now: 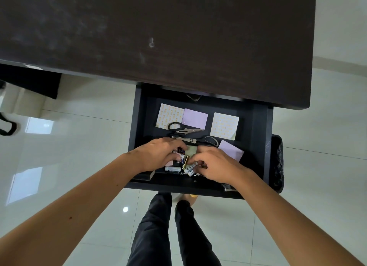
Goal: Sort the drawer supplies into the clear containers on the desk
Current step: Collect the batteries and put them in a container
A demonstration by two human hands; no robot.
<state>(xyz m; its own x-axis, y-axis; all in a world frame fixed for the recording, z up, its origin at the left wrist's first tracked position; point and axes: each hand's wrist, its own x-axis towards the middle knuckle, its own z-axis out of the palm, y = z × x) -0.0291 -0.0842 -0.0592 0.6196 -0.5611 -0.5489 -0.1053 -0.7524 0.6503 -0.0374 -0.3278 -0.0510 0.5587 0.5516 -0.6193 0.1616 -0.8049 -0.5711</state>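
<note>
The black drawer [260,130] stands pulled out under the dark desk [158,37]. Inside lie two pairs of scissors, one [183,128] above the other [195,140], several sticky-note pads, patterned [168,115] [225,125] and lilac [194,118] [232,149], and a heap of batteries [179,164] at the front. My left hand [160,154] is curled over the dark batteries. My right hand [216,164] closes its fingers on white batteries [191,169]. No clear containers are in view.
A black bin with a liner [277,162] stands right of the drawer. The white tiled floor [69,146] surrounds the desk, and my legs in dark trousers [170,230] are below the drawer front. A dark chair part [29,81] is at left.
</note>
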